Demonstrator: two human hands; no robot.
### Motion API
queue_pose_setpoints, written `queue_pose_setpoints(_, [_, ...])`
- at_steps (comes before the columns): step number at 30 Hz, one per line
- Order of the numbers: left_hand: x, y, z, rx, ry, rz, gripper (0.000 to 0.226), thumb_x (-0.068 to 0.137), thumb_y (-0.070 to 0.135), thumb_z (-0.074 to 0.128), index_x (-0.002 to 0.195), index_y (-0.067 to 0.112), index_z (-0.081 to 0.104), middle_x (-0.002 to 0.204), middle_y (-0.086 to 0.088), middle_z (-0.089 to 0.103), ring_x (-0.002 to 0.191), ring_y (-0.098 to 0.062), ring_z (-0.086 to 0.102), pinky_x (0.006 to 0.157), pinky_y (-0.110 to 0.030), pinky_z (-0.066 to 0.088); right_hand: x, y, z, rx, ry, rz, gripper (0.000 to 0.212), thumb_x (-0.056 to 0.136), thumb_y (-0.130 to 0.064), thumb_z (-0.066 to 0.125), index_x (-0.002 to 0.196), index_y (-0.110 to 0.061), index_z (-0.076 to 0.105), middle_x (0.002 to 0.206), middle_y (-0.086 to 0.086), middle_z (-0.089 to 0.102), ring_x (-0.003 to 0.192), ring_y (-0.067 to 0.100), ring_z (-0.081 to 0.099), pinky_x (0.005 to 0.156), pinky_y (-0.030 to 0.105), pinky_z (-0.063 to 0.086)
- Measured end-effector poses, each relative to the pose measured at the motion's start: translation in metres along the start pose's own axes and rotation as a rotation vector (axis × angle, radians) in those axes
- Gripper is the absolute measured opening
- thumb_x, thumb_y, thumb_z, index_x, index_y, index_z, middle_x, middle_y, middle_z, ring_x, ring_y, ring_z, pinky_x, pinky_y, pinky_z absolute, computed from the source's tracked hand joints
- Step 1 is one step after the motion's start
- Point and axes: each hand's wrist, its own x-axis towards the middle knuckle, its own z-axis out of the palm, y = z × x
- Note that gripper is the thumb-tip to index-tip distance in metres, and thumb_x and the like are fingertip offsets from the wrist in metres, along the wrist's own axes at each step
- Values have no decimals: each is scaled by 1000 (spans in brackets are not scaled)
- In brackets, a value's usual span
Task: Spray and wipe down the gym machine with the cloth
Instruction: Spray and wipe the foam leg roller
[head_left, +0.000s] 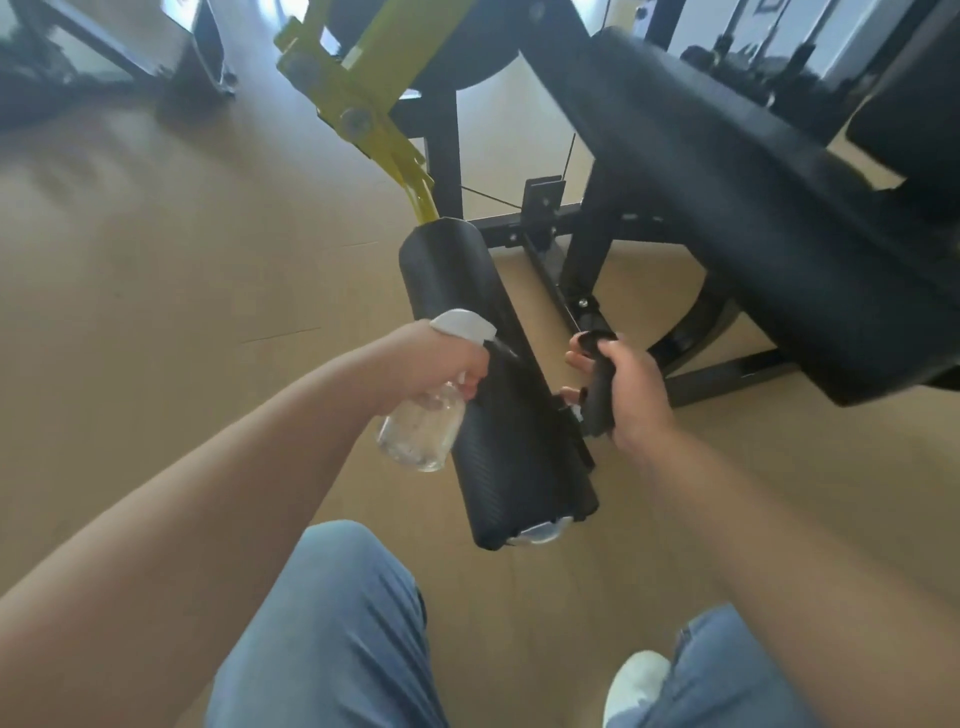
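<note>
The left hand (441, 364) grips a clear plastic spray bottle with white trigger (423, 434) at the left edge of the black ribbed roller pad (514, 457); the right hand (636, 397) clutches a dark rolled cloth (598, 400) just beside its right edge. Open tan floor (182, 260) lies left

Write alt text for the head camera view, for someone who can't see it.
A left hand aims a clear spray bottle at a gym machine's black roller pad, while the right hand grips a dark cloth beside it.
</note>
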Motion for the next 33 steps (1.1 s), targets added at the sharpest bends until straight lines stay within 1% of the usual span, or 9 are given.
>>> queue_pose_setpoints(4, [-12,2,6,58,-107,3,13,89,15,62,76,12,63,67,-2,63,58,-18,59,61,-24,51,1,-20,0,-50,-33,-31,25,108,-27,50,132,-24,58,125,4,63,116,23,66,84,39,65])
queue_pose_setpoints(7, [-19,0,4,88,-138,-16,15,94,15,59,80,9,60,69,-5,61,52,-18,57,54,-21,50,1,-27,11,-258,-65,-167,27,108,-16,45,133,-23,51,118,1,56,113,21,62,82,39,66])
queue_pose_setpoints(10, [-16,-6,2,77,-88,-2,14,94,20,62,84,10,64,76,-5,64,60,-20,59,63,-27,52,0,-17,18,-481,-78,-301,28,104,-17,56,129,-25,46,123,1,55,111,20,62,85,35,64])
queue_pose_setpoints(15, [-2,-23,-4,27,130,-48,24,83,36,71,92,14,70,87,-7,66,69,-23,61,67,-30,55,3,4,27,-933,-234,-714,21,105,-23,61,121,-19,73,129,-1,68,124,19,60,108,28,47])
queue_pose_setpoints(19, [6,-30,-2,-94,200,-30,23,85,32,74,96,12,71,98,-12,71,77,-24,63,67,-31,55,16,15,52,-967,-249,-661,30,109,-23,53,134,-26,69,161,7,45,154,26,31,126,38,22])
queue_pose_setpoints(22, [8,-32,1,-176,208,13,26,86,34,74,101,13,71,101,-11,72,79,-23,64,72,-33,55,31,6,60,-829,-169,-440,42,112,-29,44,153,-22,48,164,6,36,153,25,32,120,29,22])
queue_pose_setpoints(26, [7,-30,14,-188,192,22,37,83,46,75,107,19,64,99,-9,68,82,-23,66,82,-40,59,19,15,40,-761,-156,-74,53,113,-45,28,161,-21,35,160,9,44,146,33,41,118,42,30])
queue_pose_setpoints(30, [10,-23,14,-166,225,15,28,89,44,71,96,21,58,98,-7,65,84,-24,65,86,-41,57,-12,27,22,-781,-215,-164,54,111,-51,34,162,-35,30,151,0,54,137,28,52,115,44,40])
queue_pose_setpoints(33, [10,-20,16,-201,232,1,30,85,40,76,99,19,60,106,-10,67,93,-28,67,92,-47,60,-36,38,12,-877,-262,-443,55,110,-37,48,162,-31,33,157,-3,51,143,21,47,121,41,38])
